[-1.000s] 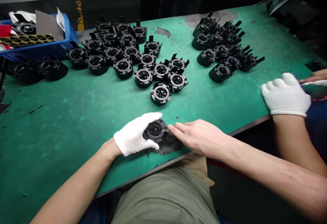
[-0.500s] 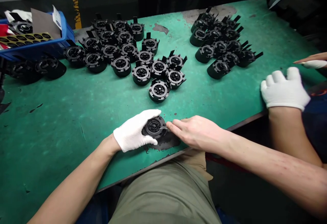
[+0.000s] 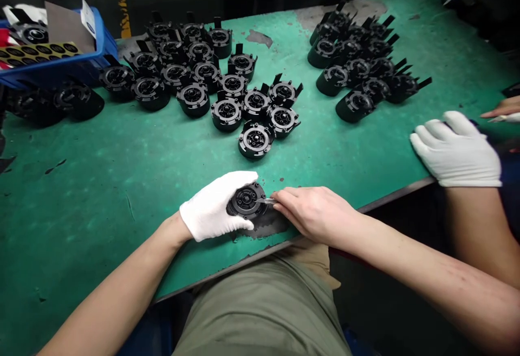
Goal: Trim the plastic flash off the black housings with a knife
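Observation:
My left hand [image 3: 215, 207], in a white glove, is wrapped around a round black plastic housing [image 3: 246, 199] near the table's front edge. The housing's ringed face with its small centre hub is turned up toward me. My bare right hand [image 3: 314, 209] pinches a pair of metal tweezers [image 3: 267, 201] from the right. Their thin tips lie over the right part of the housing's face; whether they grip anything there is too small to tell. Just beyond the hands stands another black housing [image 3: 255, 140] of the same kind.
Several more black housings [image 3: 193, 98] with upright tabs crowd the back of the green table [image 3: 142, 150]. A second cluster [image 3: 355, 105] stands at the back right. A blue bin [image 3: 60, 69] holds sticker sheets at left. A co-worker's white-gloved hand [image 3: 459, 150] rests at the right edge.
My right hand has drawn slightly to the right, and more of the tweezers shows. My left hand keeps its hold on the housing. The co-worker's gloved hand has shifted and turned.

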Demonstrator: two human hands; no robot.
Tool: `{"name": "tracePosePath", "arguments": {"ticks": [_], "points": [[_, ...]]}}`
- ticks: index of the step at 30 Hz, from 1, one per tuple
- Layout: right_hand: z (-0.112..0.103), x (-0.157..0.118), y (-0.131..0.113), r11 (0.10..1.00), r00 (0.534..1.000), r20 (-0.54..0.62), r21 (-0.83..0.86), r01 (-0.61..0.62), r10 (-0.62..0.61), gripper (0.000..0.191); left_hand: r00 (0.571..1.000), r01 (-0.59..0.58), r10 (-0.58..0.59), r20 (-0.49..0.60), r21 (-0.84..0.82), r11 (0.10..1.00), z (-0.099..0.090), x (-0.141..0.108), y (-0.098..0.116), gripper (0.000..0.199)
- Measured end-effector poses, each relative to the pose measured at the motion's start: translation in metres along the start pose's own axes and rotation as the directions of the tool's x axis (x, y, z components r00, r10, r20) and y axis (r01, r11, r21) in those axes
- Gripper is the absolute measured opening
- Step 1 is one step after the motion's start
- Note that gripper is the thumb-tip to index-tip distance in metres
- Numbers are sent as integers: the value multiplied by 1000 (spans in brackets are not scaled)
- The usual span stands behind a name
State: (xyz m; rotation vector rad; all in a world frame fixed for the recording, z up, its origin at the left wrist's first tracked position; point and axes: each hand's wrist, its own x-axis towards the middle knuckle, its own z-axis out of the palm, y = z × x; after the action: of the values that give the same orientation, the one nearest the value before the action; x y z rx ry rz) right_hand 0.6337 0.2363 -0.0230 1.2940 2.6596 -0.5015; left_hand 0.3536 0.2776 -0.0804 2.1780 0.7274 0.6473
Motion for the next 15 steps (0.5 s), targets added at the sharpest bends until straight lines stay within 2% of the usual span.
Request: {"name": "tracePosePath", "arguments": {"ticks": [7, 15], "points": [[-8, 1, 2, 976, 990, 56, -170, 139, -131, 12, 1000, 3, -2, 6, -14, 1000, 0, 0, -2, 100], [-18, 11, 12, 940, 963, 61, -211, 269, -262, 14, 1000, 1, 0, 27, -36, 999, 0, 0, -4, 96]]}}
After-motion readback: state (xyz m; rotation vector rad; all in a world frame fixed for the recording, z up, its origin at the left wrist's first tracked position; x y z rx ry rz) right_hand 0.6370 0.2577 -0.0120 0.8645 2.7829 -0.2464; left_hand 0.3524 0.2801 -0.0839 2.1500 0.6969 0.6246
